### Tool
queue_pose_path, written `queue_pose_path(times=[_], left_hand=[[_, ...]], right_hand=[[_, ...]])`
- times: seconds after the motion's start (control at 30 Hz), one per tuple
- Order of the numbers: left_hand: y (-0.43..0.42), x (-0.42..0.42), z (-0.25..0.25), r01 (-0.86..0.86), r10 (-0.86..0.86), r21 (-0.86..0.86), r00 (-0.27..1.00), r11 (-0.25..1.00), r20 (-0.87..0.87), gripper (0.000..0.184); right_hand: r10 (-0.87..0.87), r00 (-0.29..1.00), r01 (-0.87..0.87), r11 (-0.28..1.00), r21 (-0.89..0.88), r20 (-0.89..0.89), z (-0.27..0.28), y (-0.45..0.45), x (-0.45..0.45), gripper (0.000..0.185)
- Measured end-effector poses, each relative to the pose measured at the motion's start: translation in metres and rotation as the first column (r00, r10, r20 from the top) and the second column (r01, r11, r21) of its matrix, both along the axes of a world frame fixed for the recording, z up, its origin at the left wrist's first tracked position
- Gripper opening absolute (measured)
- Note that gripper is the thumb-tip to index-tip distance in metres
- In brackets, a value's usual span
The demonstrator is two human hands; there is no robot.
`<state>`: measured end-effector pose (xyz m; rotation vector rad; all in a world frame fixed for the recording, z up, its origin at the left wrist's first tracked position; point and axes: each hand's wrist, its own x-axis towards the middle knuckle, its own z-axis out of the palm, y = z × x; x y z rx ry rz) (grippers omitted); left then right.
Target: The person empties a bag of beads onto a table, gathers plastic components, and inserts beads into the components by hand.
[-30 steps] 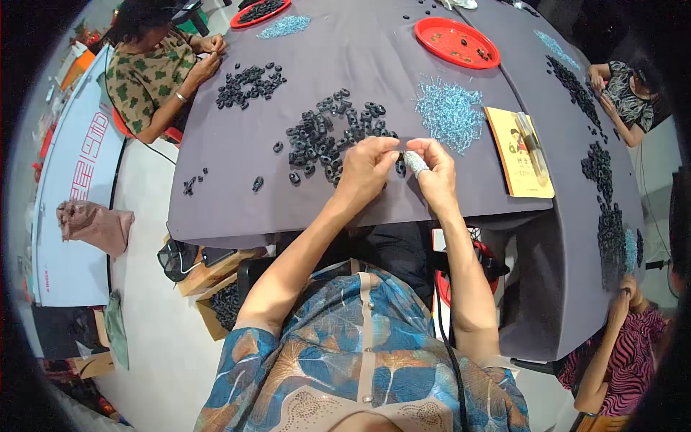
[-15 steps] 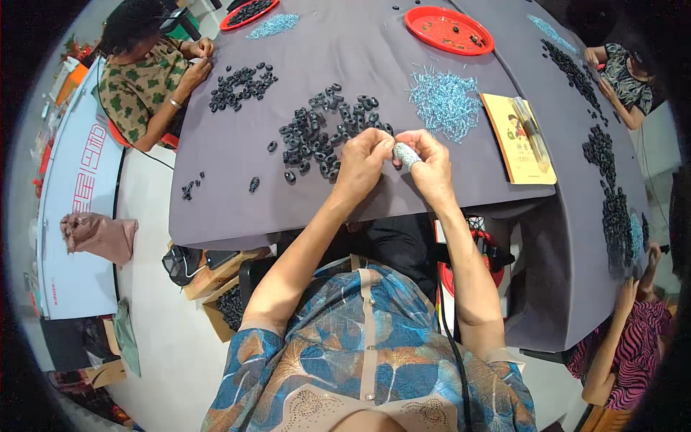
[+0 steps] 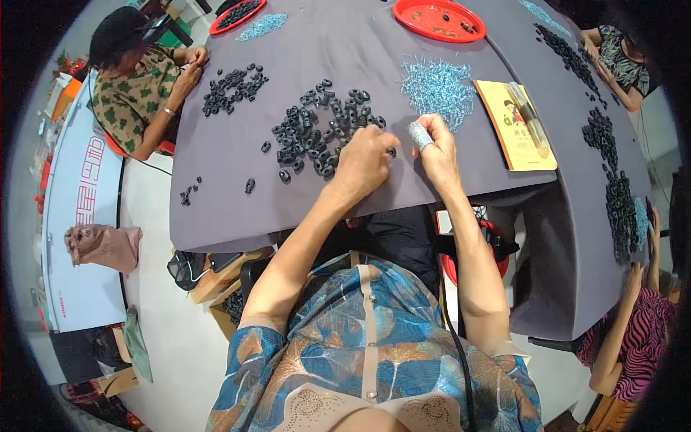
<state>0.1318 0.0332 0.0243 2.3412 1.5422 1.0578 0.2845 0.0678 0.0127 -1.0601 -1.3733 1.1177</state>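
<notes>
My left hand (image 3: 366, 160) is over the near right side of a heap of small black plastic parts (image 3: 302, 137), its fingers bent and smeared by motion. One black part (image 3: 391, 152) shows at its fingertips; I cannot tell whether it is gripped. To its right, apart from it, my right hand (image 3: 437, 153) is closed, with a pale speckled wrap (image 3: 419, 135) around one digit. Whatever its fingers hold is hidden. Just beyond the right hand lies a pile of small light-blue pieces (image 3: 439, 90).
A yellow booklet (image 3: 504, 129) with a pen (image 3: 529, 119) on it lies to the right. At the back stands a red tray (image 3: 432, 21) with a few black parts. Other people sit left and right beside their own piles. The grey cloth (image 3: 230, 158) ends near my lap.
My hands, which met at the fingertips, have come apart. The left has turned over toward the black heap; the right has drawn away to the right. The whole view has shifted slightly.
</notes>
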Motion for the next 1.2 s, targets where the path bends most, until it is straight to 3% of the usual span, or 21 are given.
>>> queue_pose_path(times=[0.13,0.23,0.33,0.43,0.67,0.87,0.97,1.07,1.17,1.2], left_hand=[[0.0,0.007,0.003,-0.051,0.046,-0.024,0.982,0.998,-0.181,0.023],[0.008,0.005,-0.004,-0.056,0.048,-0.04,0.98,0.998,-0.194,0.023],[0.006,0.003,-0.003,-0.033,0.025,-0.042,0.985,0.999,-0.168,0.024],[0.004,0.001,-0.003,-0.031,0.029,-0.025,0.998,0.999,-0.057,0.025],[0.011,-0.017,-0.003,-0.149,0.149,-0.04,0.989,0.988,0.004,0.021],[0.021,-0.007,-0.004,-0.083,0.08,-0.019,0.988,0.996,-0.129,0.02],[0.025,-0.001,-0.006,-0.122,0.102,-0.063,0.961,0.991,-0.256,0.022],[0.024,0.0,-0.005,-0.132,0.107,-0.073,0.957,0.989,-0.269,0.024],[0.023,-0.005,-0.012,-0.108,0.115,0.045,0.975,0.993,-0.192,0.023],[0.022,-0.007,-0.013,-0.112,0.113,0.029,0.992,0.993,-0.052,0.022]], right_hand=[[0.009,0.997,-0.012,0.999,0.045,0.072,-0.009,0.002,-0.001,0.013],[0.005,0.989,-0.011,0.999,0.041,0.15,-0.003,-0.002,-0.002,0.016],[-0.014,0.993,0.006,0.998,0.063,0.116,-0.01,0.003,-0.001,0.016],[0.008,0.997,-0.004,0.999,-0.05,0.076,-0.005,0.002,0.001,0.016],[0.024,0.999,-0.025,0.999,-0.044,-0.026,-0.008,0.005,0.0,0.013],[0.018,1.0,-0.018,0.999,-0.043,-0.012,-0.012,0.006,-0.002,0.011],[0.029,0.999,-0.028,0.999,-0.022,0.025,-0.011,0.006,0.0,0.01],[0.043,0.998,-0.042,0.999,-0.006,0.046,-0.011,0.005,-0.001,0.009],[0.046,0.998,-0.046,0.999,0.004,0.052,-0.012,0.005,-0.001,0.009],[0.044,0.997,-0.044,0.999,0.001,0.057,-0.012,0.005,-0.001,0.009]])
